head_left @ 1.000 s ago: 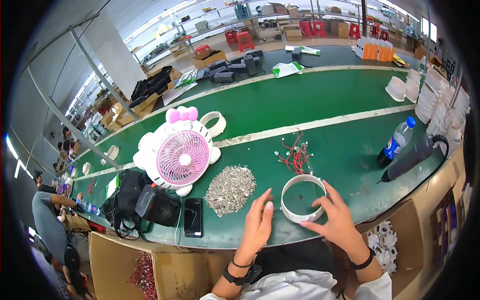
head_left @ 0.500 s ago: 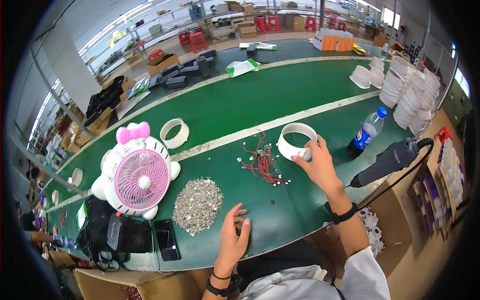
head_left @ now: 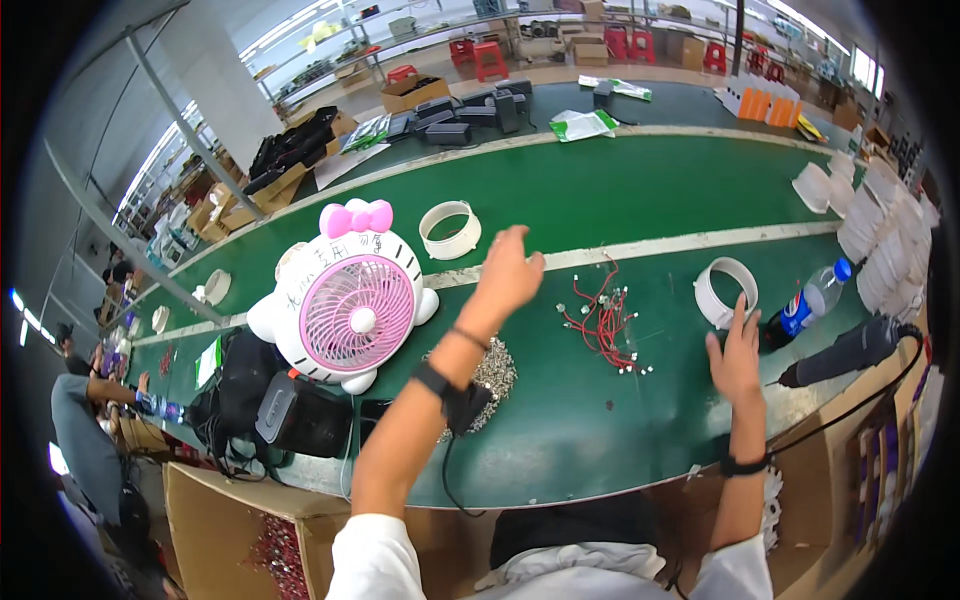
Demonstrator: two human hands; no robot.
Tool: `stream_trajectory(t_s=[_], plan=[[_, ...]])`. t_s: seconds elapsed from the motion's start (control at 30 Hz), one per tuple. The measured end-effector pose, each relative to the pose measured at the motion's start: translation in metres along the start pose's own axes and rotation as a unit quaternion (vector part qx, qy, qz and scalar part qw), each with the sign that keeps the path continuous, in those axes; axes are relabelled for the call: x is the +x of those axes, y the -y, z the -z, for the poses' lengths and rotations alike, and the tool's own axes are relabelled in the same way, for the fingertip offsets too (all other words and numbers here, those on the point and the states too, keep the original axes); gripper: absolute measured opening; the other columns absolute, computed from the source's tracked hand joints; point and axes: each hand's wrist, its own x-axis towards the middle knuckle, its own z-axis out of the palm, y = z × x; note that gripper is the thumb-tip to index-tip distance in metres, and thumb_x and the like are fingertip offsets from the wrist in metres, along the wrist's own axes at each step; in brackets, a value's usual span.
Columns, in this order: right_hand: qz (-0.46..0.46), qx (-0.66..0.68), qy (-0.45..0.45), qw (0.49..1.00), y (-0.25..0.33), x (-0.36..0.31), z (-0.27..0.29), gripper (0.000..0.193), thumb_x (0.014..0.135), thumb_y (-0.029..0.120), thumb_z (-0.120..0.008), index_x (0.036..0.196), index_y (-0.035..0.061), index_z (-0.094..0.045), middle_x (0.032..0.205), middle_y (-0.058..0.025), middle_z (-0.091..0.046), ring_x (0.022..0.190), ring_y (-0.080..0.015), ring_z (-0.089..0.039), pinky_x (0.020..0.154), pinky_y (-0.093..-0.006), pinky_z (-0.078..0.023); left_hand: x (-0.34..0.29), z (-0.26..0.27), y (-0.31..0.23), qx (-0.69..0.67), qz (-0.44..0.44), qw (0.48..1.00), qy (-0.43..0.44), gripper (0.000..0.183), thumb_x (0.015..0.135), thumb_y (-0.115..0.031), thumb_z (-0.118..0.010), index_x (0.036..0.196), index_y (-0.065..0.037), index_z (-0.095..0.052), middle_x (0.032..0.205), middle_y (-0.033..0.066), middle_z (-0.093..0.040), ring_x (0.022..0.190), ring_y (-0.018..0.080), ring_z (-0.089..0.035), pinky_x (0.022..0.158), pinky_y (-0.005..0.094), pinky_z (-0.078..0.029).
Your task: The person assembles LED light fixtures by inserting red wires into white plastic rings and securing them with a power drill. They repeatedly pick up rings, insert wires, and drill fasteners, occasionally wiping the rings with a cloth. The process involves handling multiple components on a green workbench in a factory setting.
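My left hand [head_left: 511,272] stretches over the table with its fingers apart and nothing in it. Just left of it a white plastic ring [head_left: 456,247] stands on the green belt; I see a small gap between them. At the right, my right hand [head_left: 738,358] has its fingers extended, the tips at the near edge of a second white plastic ring [head_left: 706,301]. Whether they touch it, I cannot tell. Red wires with small white connectors [head_left: 603,328] lie between my hands. My left forearm partly covers a heap of small silvery metal parts [head_left: 497,378].
A white and pink fan [head_left: 362,300] stands left of my forearm, with a black speaker [head_left: 305,413] nearer me. A cola bottle [head_left: 803,308], a dark corded power tool [head_left: 850,352] and stacked white rings [head_left: 885,235] occupy the right. An open carton [head_left: 230,520] sits below the table edge.
My left hand has gone forward from the table's near edge, past the metal heap. My right fingers have opened from their grip on the ring, which stands on the table. The view has shifted left.
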Motion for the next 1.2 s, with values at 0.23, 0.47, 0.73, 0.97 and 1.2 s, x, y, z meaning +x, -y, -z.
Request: stream_trajectory(t_s=[0.23,0.47,0.73,0.97,1.2], plan=[[-0.05,0.216,0.071,0.973,0.048,-0.108,0.084,0.078,0.094,0.018,-0.078,0.159,0.0006,-0.038,0.164,-0.0316,-0.034,0.15,-0.0456,-0.04,0.122,-0.053,-0.035,0.045,-0.013,0.132,0.115,0.125,0.985,-0.022,0.047,0.094,-0.017,-0.069,0.135,0.0,-0.056,0.132,0.0294,-0.06,0.115,0.0476,-0.065,0.099,0.0558,-0.053],[-0.171,0.392,-0.062,0.902,-0.005,-0.138,0.098,0.088,0.089,0.015,-0.082,0.16,-0.0039,-0.033,0.164,-0.0232,-0.037,0.153,-0.0367,-0.038,0.124,-0.05,-0.033,-0.013,-0.002,0.013,0.046,0.069,0.996,-0.032,0.051,0.085,-0.043,-0.086,0.098,0.001,-0.065,0.101,0.0199,-0.065,0.096,0.0402,-0.066,0.082,0.049,-0.054],[0.096,0.446,-0.242,0.857,0.012,-0.047,0.164,0.08,0.098,0.026,-0.075,0.157,-0.0072,-0.032,0.156,-0.0262,-0.048,0.14,-0.0341,-0.053,0.119,-0.0438,-0.039,-0.18,0.07,-0.099,0.031,-0.097,0.958,0.267,0.046,0.068,-0.024,-0.096,0.094,-0.004,-0.063,0.105,0.0101,-0.062,0.105,0.0343,-0.063,0.087,0.0442,-0.053],[0.048,0.594,-0.188,0.78,0.07,-0.045,0.167,0.038,0.102,0.012,-0.065,0.134,-0.001,-0.05,0.1,-0.0156,-0.065,0.062,-0.0147,-0.057,0.06,-0.0273,-0.049,-0.231,0.054,-0.13,0.011,-0.107,0.976,0.192,0.056,0.074,-0.026,-0.092,0.123,-0.012,-0.069,0.139,0.0079,-0.059,0.14,0.0381,-0.049,0.11,0.0518,-0.042],[0.083,0.735,-0.015,0.673,0.16,-0.092,0.123,0.04,0.096,0.02,-0.081,0.11,0.0053,-0.048,0.077,-0.0073,-0.059,0.049,-0.0124,-0.052,0.041,-0.0262,-0.043,-0.268,-0.002,-0.111,-0.055,-0.107,0.991,0.065,0.024,0.085,-0.019,-0.086,0.108,-0.014,-0.08,0.093,-0.0047,-0.072,0.087,0.0153,-0.065,0.101,0.0408,-0.042]])
